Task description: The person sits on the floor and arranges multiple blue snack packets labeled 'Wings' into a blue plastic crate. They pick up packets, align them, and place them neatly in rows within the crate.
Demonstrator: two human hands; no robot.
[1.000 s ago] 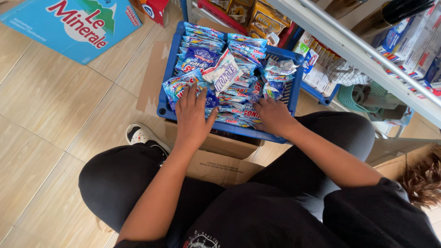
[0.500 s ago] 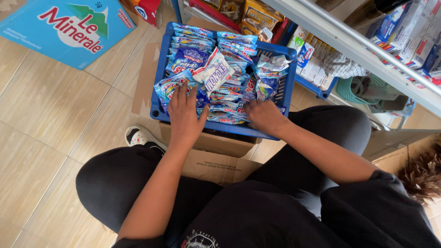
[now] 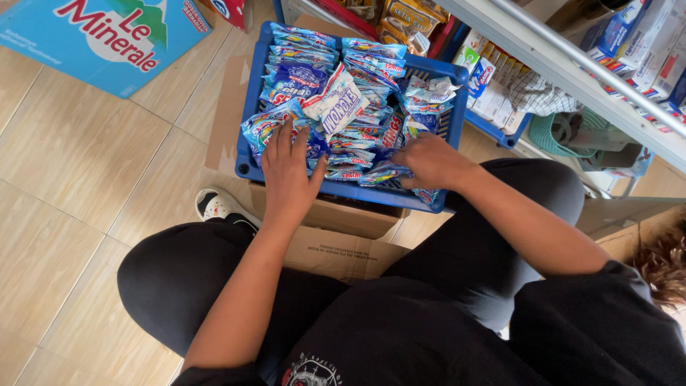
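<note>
A blue plastic crate (image 3: 251, 107) sits on a brown cardboard box (image 3: 343, 232) in front of my knees. It is packed with several small blue and white sachets (image 3: 364, 78). My left hand (image 3: 289, 175) lies flat, fingers spread, on the sachets at the crate's near left corner. My right hand (image 3: 429, 161) presses down on the sachets at the near right, its fingers curled among the packets. A larger white sachet (image 3: 336, 104) lies tilted on top of the pile between the two hands.
A flat blue carton (image 3: 100, 39) lies on the tiled floor at the upper left. A metal shelf (image 3: 572, 78) with boxed goods and a green basket (image 3: 572, 136) runs along the right. One shoe (image 3: 218, 206) shows by my left leg.
Both hands have stayed on the near row of sachets while shifting slightly among the packets. The view has tipped, so the crate sits a little lower and closer in the frame.
</note>
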